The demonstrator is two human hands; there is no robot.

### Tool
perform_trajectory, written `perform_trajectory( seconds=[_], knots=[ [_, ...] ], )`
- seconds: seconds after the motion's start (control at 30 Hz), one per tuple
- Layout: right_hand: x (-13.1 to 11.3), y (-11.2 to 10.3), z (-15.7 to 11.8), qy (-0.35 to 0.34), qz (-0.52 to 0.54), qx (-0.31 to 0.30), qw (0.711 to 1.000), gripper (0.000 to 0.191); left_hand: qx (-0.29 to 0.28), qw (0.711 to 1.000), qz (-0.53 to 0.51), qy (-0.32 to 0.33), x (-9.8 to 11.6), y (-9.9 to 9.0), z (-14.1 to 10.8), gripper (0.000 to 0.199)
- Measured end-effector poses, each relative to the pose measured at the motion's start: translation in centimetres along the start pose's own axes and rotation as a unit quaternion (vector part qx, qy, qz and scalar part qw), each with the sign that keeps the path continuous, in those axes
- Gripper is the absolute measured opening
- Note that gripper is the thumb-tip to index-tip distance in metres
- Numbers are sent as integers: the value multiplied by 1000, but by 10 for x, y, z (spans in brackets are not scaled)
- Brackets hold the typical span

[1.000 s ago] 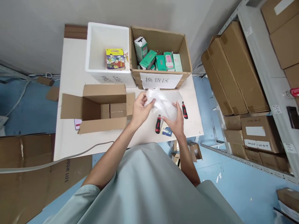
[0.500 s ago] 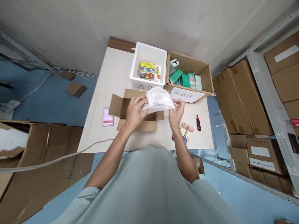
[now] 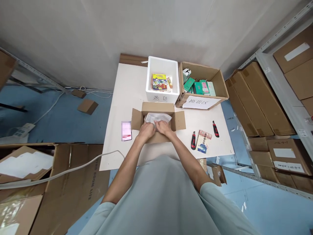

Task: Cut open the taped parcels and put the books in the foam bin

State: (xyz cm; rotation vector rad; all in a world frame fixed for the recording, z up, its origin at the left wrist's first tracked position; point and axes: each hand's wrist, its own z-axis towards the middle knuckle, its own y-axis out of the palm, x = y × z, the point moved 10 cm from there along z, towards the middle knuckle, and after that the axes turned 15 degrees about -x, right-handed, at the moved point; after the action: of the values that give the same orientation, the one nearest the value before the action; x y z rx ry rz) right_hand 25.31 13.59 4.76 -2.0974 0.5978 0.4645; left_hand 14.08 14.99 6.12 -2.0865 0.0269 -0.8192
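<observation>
An open cardboard box lies on the table in front of me, its flaps spread outward. Inside it is a crumpled, translucent white wrapping sheet. My left hand, fingers curled, grips the sheet's near left part at the box's front. Beside it my right hand presses in with bent fingers closed on the sheet. Both sets of fingertips are partly hidden in the box. Whatever lies under the sheet is out of sight.
Behind stand a white foam box with booklets and a labelled carton holding green packages. At right are two box cutters and a small printed packet. A phone and a cable lie at left.
The white sheet, held up above the box before, is now down inside it. Both hands have lowered and come closer together, and the view has shifted.
</observation>
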Motion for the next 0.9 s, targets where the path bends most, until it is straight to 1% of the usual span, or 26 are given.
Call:
perform_trajectory(
  seconds=[0.03,0.1,0.17,0.23,0.27,0.3,0.33,0.37,0.4,0.43,0.47,0.5,0.57,0.63,0.67,0.7,0.77,0.83,0.9],
  knots=[
    [2,3,0,6,0,-12,1000,51,-2,1000,5,-2,2,0,-2,15],
    [9,1,-9,10,7,-10,1000,51,1,1000,18,3,12,-5,-7,24],
    [16,-11,-29,-16,25,32,999,47,22,999,29,25,33,-13,-14,36],
    [29,-33,-64,-66,60,117,989,45,58,996,25,69,67,-22,-22,43],
    [40,-46,-85,-88,80,169,978,45,75,992,15,97,86,-24,-25,44],
    [57,-58,-107,-101,101,219,965,45,85,988,-1,127,107,-23,-28,44],
    [80,-67,-129,-99,120,262,952,46,88,984,-18,155,127,-18,-29,43],
    [108,-74,-149,-84,137,298,941,46,81,980,-37,178,147,-10,-27,41],
    [141,-78,-166,-55,155,325,931,45,65,977,-55,197,165,4,-24,39],
    [177,-79,-181,-12,173,340,924,44,39,974,-73,211,182,22,-18,38],
    [216,-75,-193,43,192,345,918,42,6,972,-93,216,196,44,-10,37],
    [257,-66,-203,108,213,337,911,39,-35,970,-113,214,208,71,0,36],
    [334,-37,-222,239,258,291,890,36,-131,960,-164,183,223,132,21,36],
    [391,-7,-239,310,283,260,870,38,-222,941,-224,121,228,196,39,39],
    [412,6,-247,330,291,250,863,40,-253,931,-251,84,228,225,46,42],
    [429,19,-254,342,297,242,858,42,-271,924,-263,58,229,249,52,45],
    [453,41,-263,357,308,226,853,46,-292,916,-275,16,231,288,64,54],
    [468,56,-267,356,315,214,853,49,-306,909,-284,-12,233,317,74,60],
    [478,66,-266,348,320,208,856,51,-319,898,-300,-36,235,338,83,60]
  ],
)
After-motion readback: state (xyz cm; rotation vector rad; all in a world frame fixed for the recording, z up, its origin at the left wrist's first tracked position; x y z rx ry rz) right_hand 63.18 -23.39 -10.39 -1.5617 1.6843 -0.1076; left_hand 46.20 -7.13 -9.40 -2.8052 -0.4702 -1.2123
